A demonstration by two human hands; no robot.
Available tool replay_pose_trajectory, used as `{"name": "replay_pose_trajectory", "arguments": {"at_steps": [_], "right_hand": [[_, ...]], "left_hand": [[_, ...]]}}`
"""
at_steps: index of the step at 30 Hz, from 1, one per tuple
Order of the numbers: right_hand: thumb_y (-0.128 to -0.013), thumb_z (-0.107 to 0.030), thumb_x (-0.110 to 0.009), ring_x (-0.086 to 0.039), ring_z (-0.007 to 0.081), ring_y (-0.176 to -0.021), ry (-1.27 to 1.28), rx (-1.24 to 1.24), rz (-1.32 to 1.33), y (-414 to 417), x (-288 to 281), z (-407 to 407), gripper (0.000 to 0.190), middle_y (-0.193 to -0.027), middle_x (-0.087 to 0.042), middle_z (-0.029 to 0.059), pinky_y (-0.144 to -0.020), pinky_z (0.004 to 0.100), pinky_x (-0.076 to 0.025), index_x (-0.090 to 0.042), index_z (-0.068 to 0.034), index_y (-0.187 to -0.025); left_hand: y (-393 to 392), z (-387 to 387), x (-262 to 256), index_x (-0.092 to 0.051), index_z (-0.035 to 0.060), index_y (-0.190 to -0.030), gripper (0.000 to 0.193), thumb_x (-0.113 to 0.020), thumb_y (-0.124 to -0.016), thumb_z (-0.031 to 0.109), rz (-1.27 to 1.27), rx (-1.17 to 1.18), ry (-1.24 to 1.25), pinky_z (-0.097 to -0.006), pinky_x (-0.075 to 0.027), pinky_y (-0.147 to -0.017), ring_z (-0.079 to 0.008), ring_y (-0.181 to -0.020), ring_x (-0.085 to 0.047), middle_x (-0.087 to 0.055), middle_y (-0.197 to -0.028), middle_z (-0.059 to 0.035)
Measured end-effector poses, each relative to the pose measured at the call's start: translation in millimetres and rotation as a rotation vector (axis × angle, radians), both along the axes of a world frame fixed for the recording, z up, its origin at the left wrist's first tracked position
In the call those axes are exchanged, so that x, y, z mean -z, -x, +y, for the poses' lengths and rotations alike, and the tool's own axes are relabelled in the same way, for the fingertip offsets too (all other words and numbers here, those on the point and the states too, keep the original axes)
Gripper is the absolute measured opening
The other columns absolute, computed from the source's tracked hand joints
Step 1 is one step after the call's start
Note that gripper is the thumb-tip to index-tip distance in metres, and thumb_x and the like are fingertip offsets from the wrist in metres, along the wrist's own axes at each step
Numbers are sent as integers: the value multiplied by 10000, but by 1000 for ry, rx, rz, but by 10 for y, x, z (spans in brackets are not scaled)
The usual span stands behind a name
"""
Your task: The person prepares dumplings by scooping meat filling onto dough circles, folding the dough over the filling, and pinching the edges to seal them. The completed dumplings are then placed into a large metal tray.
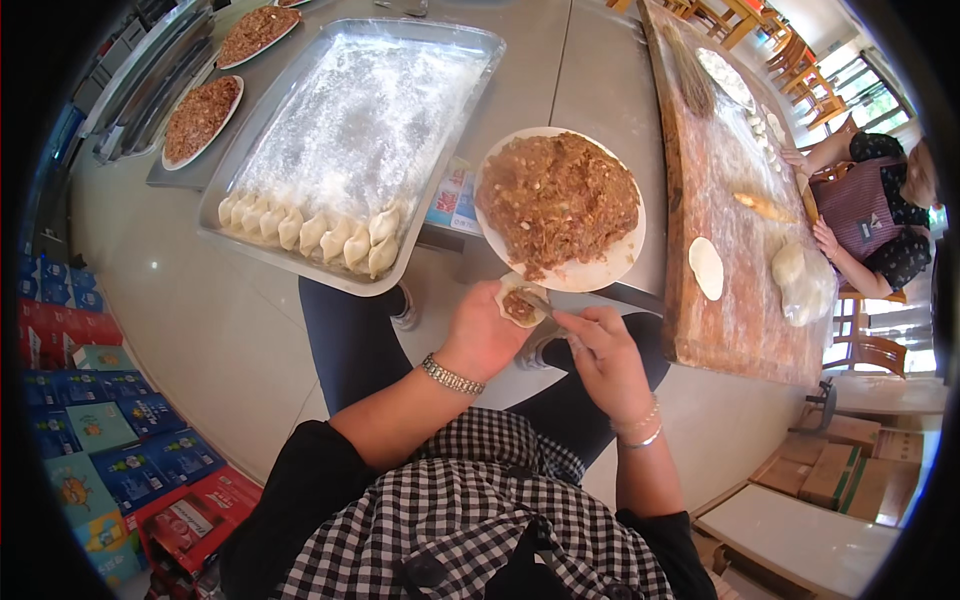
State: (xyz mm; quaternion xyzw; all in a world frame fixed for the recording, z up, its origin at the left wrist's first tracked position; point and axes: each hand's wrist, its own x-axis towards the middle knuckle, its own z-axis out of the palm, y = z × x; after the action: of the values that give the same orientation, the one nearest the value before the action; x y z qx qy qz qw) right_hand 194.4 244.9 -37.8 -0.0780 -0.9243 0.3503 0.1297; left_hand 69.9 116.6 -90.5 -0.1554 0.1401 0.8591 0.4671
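My left hand [484,330] holds a round dough wrapper [510,283] with meat filling [519,306] on it. In my right hand [604,356] is a small flat metal spreader [536,301], its tip on the filling. Just beyond both hands, a white plate [592,279] bears a large mound of minced filling [559,199]. To the left of that plate lies a floured metal tray [304,274], with a row of folded dumplings [289,228] along its near edge and a second short row starting at the right.
Plates of minced meat [201,120] stand at the back left beside stacked metal trays [150,82]. At right, a co-worker [862,202] rolls at a wooden board [675,330] holding dough [802,281], a wrapper [706,268] and a whisk brush [686,75]. Boxes [135,405] line the floor at left.
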Motion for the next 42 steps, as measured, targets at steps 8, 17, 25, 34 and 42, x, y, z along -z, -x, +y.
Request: {"name": "replay_pose_trajectory", "arguments": {"at_steps": [8, 17, 25, 34, 42], "right_hand": [[-819, 7, -595, -622, 290, -744, -93, -90, -22, -52, 146, 34, 336, -986, -595, 113, -643, 343, -533, -653, -99, -1132], [-952, -64, -485, -540, 116, -595, 639, 103, -478, -8, 93, -28, 280, -789, -656, 58, -606, 273, -475, -568, -59, -1220], [-952, -71, -486, -623, 140, -701, 673, 99, -587, 1, -248, 75, 262, -770, -648, 51, -678, 277, -496, -576, -47, -1197], [-928, -43, -502, -650, 199, -758, 379, -28, -483, -11, -262, 113, 265, -855, -663, 112, -704, 314, -519, -598, -52, -1174], [-763, -6, -605, -634, 218, -723, -388, -138, -4, 0, 55, -73, 420, -904, -610, 52, -599, 335, -528, -662, -179, -1143]], "left_hand": [[41, -146, 272, -451, -81, -1247, 427, -314, -961, 205, -46, 42, 83, -442, -387, -1052, -308, -1171, -520, -545, -1236, -200], [68, -222, 377, -486, -76, -1215, 411, -360, -951, 214, 120, 130, -99, -436, -399, -1034, -316, -1140, -541, -574, -1192, -198], [62, -244, 187, -494, -69, -1215, 406, -372, -947, 211, 4, 147, -17, -436, -406, -1032, -312, -1146, -543, -568, -1209, -200], [72, -266, 210, -482, -81, -1220, 409, -373, -949, 205, -54, 149, 58, -443, -410, -1041, -316, -1164, -542, -565, -1213, -208], [99, -289, 202, -477, -71, -1238, 410, -367, -953, 203, -69, 144, -79, -445, -410, -1042, -329, -1154, -540, -557, -1212, -215]]}}
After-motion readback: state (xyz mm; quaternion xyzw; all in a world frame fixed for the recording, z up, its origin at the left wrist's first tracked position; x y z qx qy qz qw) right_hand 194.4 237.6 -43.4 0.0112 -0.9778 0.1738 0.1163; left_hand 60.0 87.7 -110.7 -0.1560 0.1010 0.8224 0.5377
